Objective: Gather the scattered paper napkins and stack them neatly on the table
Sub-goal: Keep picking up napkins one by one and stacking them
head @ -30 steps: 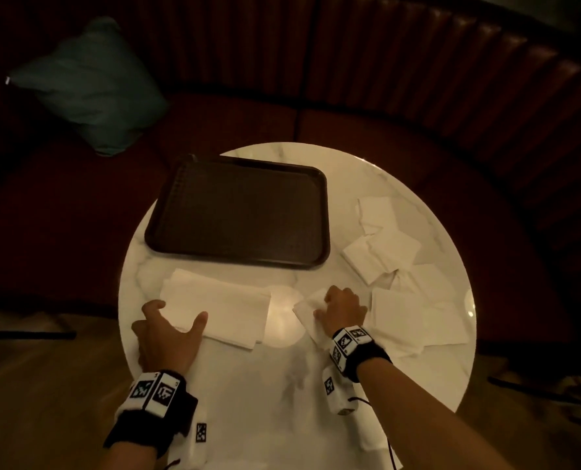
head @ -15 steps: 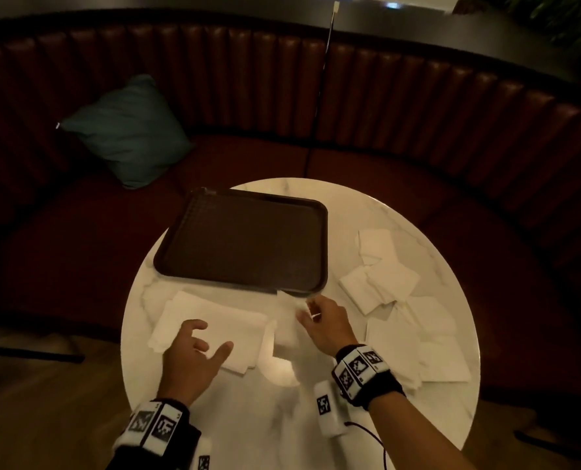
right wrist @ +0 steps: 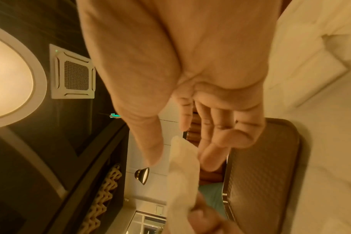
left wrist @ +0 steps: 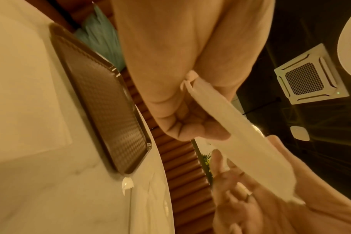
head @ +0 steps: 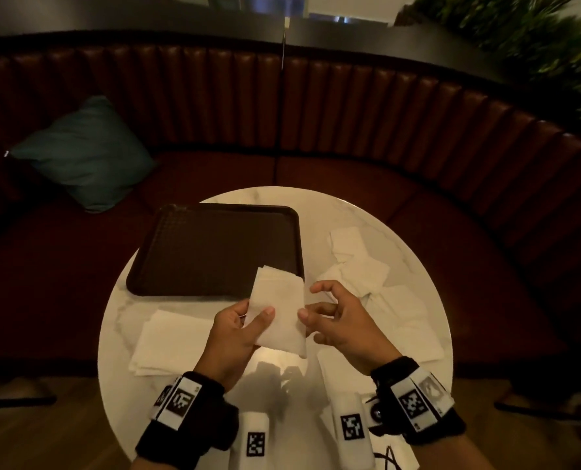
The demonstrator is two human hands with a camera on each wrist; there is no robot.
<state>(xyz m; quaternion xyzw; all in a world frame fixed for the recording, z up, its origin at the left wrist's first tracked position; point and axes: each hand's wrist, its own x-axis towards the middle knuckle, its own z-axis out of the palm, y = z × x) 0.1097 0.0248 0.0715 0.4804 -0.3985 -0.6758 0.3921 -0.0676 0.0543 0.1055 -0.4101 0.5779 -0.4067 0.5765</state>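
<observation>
From the head view, a white folded napkin [head: 278,313] is held up above the round marble bench [head: 323,212], in front of the near right corner of the brown tray [head: 214,249]. The left hand [head: 234,330] pinches its left edge, thumb on top, fingers curled beneath. The right hand [head: 343,320] hovers just beside the right edge, fingers loosely spread; whether its thumb touches the paper is hard to tell. A napkin stack [head: 170,344] lies at 9 o'clock of the hands, loose napkins [head: 384,293] crumple at 3 o'clock, partly hidden by the right hand.

In the left wrist view, the napkin [left wrist: 247,142] runs edge-on, gripped between thumb and curled fingers [left wrist: 192,126]; its far end blurs.

In the right wrist view, the palm [right wrist: 210,63] opens wide, fingers [right wrist: 220,129] straight and apart; the napkin [right wrist: 182,171] hangs between thumb and fingers, contact unclear.
</observation>
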